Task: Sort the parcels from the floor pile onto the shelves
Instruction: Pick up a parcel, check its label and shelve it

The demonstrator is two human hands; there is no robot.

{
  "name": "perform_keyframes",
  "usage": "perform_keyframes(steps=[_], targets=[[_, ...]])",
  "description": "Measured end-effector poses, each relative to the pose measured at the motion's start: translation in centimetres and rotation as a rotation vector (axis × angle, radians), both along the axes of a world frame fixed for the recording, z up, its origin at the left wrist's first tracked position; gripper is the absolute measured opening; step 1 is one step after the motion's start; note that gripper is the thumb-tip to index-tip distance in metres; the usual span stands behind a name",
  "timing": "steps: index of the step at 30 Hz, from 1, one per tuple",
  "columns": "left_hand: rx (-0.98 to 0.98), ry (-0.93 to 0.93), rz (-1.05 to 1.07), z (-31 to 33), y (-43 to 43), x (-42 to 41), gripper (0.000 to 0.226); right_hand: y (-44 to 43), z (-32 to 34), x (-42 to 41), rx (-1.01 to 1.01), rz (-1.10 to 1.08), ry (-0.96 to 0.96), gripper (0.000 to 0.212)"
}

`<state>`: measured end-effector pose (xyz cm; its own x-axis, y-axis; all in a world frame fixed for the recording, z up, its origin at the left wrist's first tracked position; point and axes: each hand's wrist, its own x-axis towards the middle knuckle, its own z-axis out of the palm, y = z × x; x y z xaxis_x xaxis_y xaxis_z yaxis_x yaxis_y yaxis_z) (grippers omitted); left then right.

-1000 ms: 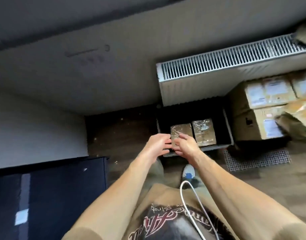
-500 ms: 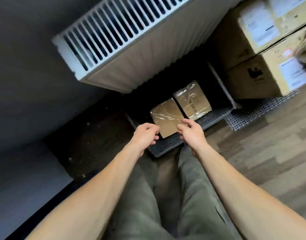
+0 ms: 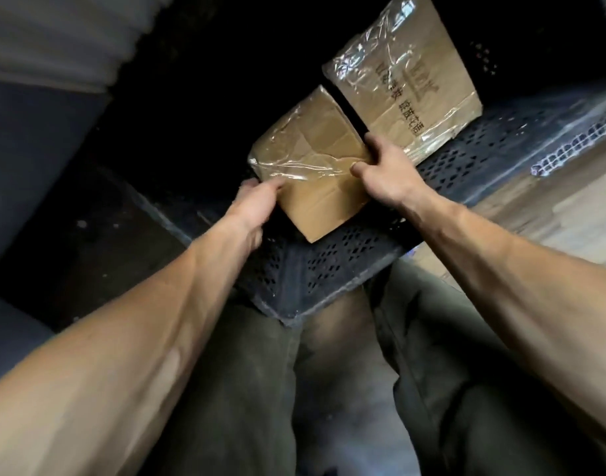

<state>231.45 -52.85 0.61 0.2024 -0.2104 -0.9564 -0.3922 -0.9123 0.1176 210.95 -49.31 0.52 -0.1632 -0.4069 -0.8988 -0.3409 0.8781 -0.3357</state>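
Brown cardboard is what I see first from my head camera: a small parcel (image 3: 315,173) with shiny clear tape across its top. It is over the black shelf (image 3: 329,266), which is low down and full of little holes. I cannot tell if the small parcel sits on the shelf or is lifted a bit.

My left hand (image 3: 257,197) holds the left side of the small parcel, with the thumb at its edge. This hand looks a bit blurry. My right hand (image 3: 384,170) grips the right side. Its thumb presses on the top and its fingers go down into the dark gap beside it.

Just past that gap lies a bigger parcel (image 3: 408,84), flat on the same shelf. It has clear tape too, and dark printed signs on top.

My green trousers (image 3: 246,389) are below the shelf edge. Some pale wooden floor (image 3: 569,207) shows at the right.
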Motion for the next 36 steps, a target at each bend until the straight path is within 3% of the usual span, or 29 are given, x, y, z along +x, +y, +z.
perform_keyframes(steps=[6, 13, 20, 26, 30, 34, 36], targets=[[0.04, 0.107, 0.279, -2.8, -0.6, -0.2, 0.041, -0.3, -2.1, 1.0, -0.038, -0.047, -0.039, 0.077], [-0.078, 0.166, 0.403, 4.2, -0.5, 0.2, 0.056, -1.5, 4.4, 0.6, -0.187, -0.138, -0.078, 0.051], [-0.21, 0.152, 0.345, 20.4, -1.1, 3.0, 0.054, -2.4, 20.5, 0.3, -0.265, -0.123, -0.149, 0.047], [-0.366, 0.16, 0.264, 39.3, -2.3, 3.5, 0.042, -1.9, 40.0, -0.4, -0.379, -0.131, -0.152, 0.025], [-0.487, 0.206, 0.196, 52.6, -2.5, 2.4, 0.042, -1.1, 52.3, -0.7, -0.453, -0.185, -0.154, 0.024], [-0.62, 0.204, 0.167, 60.5, -1.4, 2.5, 0.044, 0.4, 59.1, -0.3, -0.5, -0.29, -0.24, 0.025], [-0.668, 0.163, 0.26, 62.0, -0.3, 2.4, 0.049, 1.0, 61.0, -0.3, -0.528, -0.313, -0.28, 0.028]])
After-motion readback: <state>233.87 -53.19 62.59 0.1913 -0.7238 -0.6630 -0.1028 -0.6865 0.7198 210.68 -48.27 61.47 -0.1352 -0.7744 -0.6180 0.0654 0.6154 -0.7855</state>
